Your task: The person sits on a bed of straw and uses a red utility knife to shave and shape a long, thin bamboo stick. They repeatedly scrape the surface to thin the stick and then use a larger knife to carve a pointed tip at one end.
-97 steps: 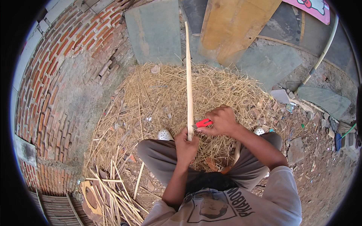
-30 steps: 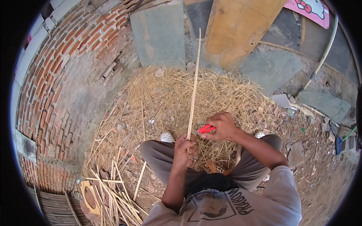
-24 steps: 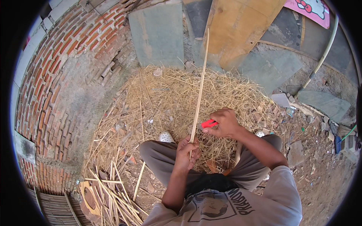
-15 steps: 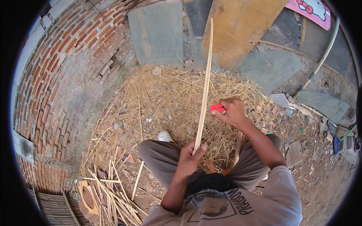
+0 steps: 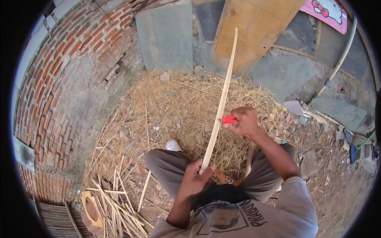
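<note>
My left hand (image 5: 195, 177) is closed round the lower end of a long, pale strip of wood or bamboo (image 5: 223, 104). The strip slants up and away from me, its thin tip over the leaning boards. In my right hand (image 5: 245, 121) is a red-handled cutter knife (image 5: 229, 119), gripped with the fingers wrapped round it. The knife's front end meets the right edge of the strip near its middle; the blade itself is too small to make out.
Dry shavings (image 5: 174, 103) cover the ground before my crossed legs. Several pale strips (image 5: 119, 206) lie piled at the lower left. A brick wall (image 5: 59, 103) rises on the left. Grey boards (image 5: 164, 37) and a brown board (image 5: 254, 31) lean at the back. Rubble lies on the right.
The strip has tilted to the right, and its tip has come lower. My left hand has shifted slightly down and left. My right hand has moved slightly down, still holding the knife.
</note>
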A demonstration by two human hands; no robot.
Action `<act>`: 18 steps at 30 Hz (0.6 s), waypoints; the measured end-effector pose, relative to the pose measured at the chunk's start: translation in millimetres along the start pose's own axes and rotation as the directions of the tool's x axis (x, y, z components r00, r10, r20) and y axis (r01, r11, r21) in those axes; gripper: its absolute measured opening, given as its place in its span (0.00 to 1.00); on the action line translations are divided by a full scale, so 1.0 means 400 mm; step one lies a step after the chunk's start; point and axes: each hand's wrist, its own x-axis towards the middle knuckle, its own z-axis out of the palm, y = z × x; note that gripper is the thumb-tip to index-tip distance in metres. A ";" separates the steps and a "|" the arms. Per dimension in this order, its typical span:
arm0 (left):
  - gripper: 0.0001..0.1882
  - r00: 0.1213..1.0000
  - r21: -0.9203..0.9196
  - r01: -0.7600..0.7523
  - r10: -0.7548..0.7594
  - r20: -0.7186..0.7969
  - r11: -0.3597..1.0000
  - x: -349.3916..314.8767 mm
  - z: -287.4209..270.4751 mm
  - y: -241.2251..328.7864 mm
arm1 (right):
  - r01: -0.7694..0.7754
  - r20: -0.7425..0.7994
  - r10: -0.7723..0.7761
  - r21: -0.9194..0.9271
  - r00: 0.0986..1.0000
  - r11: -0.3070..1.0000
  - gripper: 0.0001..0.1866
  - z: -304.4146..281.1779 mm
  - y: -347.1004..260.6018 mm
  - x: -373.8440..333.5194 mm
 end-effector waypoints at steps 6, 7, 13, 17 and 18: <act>0.07 0.999 0.039 0.009 -0.011 0.042 0.999 -0.019 0.006 0.009 | -0.041 -0.049 0.036 -0.100 0.998 0.994 0.33 -0.015 0.051 0.018; 0.07 0.999 0.042 0.003 -0.005 0.043 0.999 -0.021 0.006 0.012 | -0.045 -0.061 0.039 -0.087 0.997 0.995 0.33 -0.004 0.055 0.013; 0.05 0.997 0.070 0.009 -0.015 0.081 0.997 -0.031 0.009 -0.008 | -0.164 -0.094 0.154 -0.111 0.984 0.980 0.33 -0.009 0.094 0.020; 0.04 0.992 -0.036 0.070 -0.065 0.112 0.997 -0.098 0.035 0.017 | -0.472 -0.233 0.434 -0.144 0.870 0.869 0.34 -0.058 0.221 0.039; 0.04 0.991 -0.032 0.084 -0.080 0.105 0.996 -0.109 0.031 0.011 | -0.494 -0.218 0.460 -0.139 0.861 0.859 0.34 -0.061 0.219 0.038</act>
